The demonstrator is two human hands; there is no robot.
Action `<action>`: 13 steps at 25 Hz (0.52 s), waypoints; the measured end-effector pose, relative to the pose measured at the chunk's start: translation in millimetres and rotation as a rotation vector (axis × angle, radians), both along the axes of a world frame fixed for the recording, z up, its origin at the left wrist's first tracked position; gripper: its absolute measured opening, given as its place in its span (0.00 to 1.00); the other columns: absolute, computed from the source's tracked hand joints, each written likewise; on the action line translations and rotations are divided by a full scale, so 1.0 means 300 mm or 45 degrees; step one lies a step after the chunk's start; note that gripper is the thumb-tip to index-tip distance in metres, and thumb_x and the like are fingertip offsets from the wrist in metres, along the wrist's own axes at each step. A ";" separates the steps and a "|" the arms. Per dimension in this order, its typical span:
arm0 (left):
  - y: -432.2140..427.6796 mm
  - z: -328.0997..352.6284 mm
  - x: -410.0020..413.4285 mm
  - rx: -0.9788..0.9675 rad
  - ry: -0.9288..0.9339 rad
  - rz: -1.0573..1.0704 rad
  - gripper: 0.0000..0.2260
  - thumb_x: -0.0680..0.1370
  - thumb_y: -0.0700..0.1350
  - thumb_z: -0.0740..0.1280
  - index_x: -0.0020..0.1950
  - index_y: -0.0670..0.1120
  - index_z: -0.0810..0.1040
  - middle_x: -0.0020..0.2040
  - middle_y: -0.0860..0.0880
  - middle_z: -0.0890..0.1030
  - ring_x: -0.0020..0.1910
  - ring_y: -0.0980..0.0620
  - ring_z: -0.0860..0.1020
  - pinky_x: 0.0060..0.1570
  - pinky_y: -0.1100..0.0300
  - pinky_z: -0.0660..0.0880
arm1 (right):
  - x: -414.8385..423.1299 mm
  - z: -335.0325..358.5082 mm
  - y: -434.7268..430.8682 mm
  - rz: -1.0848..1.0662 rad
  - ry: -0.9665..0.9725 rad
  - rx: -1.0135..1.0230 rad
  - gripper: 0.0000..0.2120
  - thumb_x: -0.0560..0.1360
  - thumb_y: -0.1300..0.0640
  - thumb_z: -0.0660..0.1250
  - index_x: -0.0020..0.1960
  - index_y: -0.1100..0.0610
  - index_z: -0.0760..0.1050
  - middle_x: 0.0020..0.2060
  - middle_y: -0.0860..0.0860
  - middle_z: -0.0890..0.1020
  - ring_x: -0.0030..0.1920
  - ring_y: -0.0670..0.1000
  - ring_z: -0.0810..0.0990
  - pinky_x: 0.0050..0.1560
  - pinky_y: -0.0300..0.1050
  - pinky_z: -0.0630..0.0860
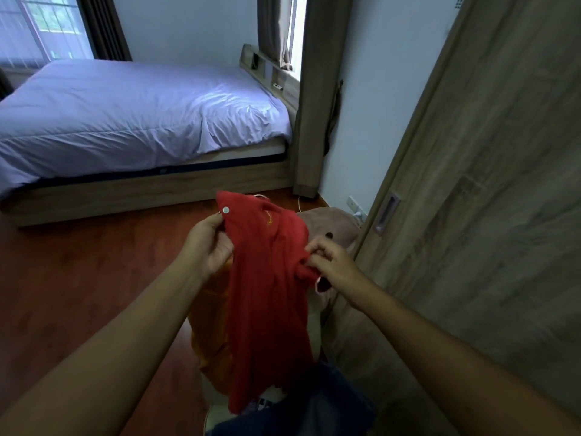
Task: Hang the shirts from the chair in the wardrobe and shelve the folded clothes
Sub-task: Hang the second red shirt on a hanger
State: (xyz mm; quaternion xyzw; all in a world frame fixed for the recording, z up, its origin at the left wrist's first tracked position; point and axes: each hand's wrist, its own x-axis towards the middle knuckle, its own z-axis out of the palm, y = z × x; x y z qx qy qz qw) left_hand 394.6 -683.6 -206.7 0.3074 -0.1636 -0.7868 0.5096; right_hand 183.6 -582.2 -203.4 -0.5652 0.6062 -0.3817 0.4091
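Observation:
A red polo shirt with a white button hangs in front of me, held up by both hands. My left hand pinches its collar edge beside the button. My right hand grips a bunched fold at the shirt's right shoulder. Behind and below the shirt lies an orange garment over what looks like the chair, mostly hidden. A dark blue garment sits at the bottom. The wooden wardrobe door stands closed on the right, with a recessed metal handle.
A bed with a pale lilac duvet fills the far left. A brown cushion or plush thing lies behind the shirt near the wall socket. Reddish wood floor spreads to the left. A curtain hangs beside the bed.

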 end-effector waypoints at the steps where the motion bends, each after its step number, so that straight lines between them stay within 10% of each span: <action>1: 0.026 0.025 -0.017 0.027 0.078 -0.037 0.11 0.81 0.39 0.56 0.57 0.35 0.74 0.42 0.40 0.84 0.40 0.49 0.85 0.42 0.53 0.82 | -0.013 0.018 0.030 0.142 0.035 0.115 0.07 0.77 0.62 0.62 0.41 0.56 0.75 0.37 0.48 0.77 0.37 0.41 0.76 0.39 0.30 0.73; 4: 0.176 0.168 -0.111 -0.254 -0.026 -0.378 0.13 0.78 0.44 0.60 0.55 0.38 0.80 0.46 0.42 0.85 0.42 0.53 0.84 0.48 0.59 0.81 | -0.075 0.017 0.079 -0.085 -0.157 0.285 0.14 0.79 0.49 0.60 0.43 0.59 0.76 0.34 0.49 0.77 0.34 0.45 0.77 0.37 0.36 0.76; 7: 0.393 0.306 -0.209 -0.867 -0.380 -0.881 0.21 0.74 0.54 0.67 0.36 0.36 0.85 0.37 0.48 0.86 0.27 0.68 0.77 0.38 0.76 0.71 | -0.168 0.036 0.127 -0.318 -0.903 0.353 0.19 0.77 0.40 0.57 0.53 0.53 0.76 0.40 0.50 0.82 0.36 0.48 0.83 0.42 0.48 0.80; 10: 0.492 0.345 -0.330 -0.872 -0.488 -1.202 0.12 0.80 0.36 0.58 0.49 0.36 0.81 0.39 0.46 0.83 0.30 0.62 0.78 0.36 0.73 0.73 | -0.237 0.083 0.264 -0.392 -1.123 0.270 0.18 0.75 0.52 0.64 0.62 0.59 0.74 0.44 0.56 0.84 0.43 0.52 0.84 0.48 0.49 0.80; 13: 0.596 0.326 -0.367 -1.106 -0.691 -1.491 0.09 0.76 0.43 0.66 0.50 0.38 0.78 0.45 0.43 0.80 0.45 0.50 0.78 0.49 0.58 0.74 | -0.316 0.143 0.431 -0.402 -1.254 0.079 0.29 0.66 0.60 0.71 0.64 0.69 0.71 0.58 0.68 0.78 0.59 0.63 0.78 0.59 0.53 0.78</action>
